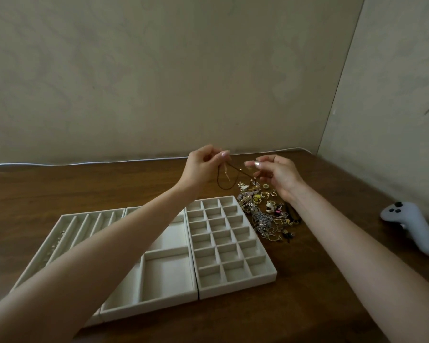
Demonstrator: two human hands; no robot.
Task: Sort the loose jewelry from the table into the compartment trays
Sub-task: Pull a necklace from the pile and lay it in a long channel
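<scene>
Both hands are raised above the far side of the table and pinch one thin dark cord necklace (233, 178) between them. My left hand (203, 167) holds its left end, from which a loop and a small gold pendant hang. My right hand (276, 175) grips the other end, just above the pile of loose jewelry (268, 214) of rings, chains and earrings. Three cream trays lie side by side: a small-grid tray (270, 272), a tray with large compartments (169, 276) and a long-slot tray (67, 224) holding a few small pieces in its left slot.
A white game controller (411, 229) lies at the right near the side wall. A white cable (84, 162) runs along the table's back edge against the wall. Bare brown wood shows in front of the trays and left of them.
</scene>
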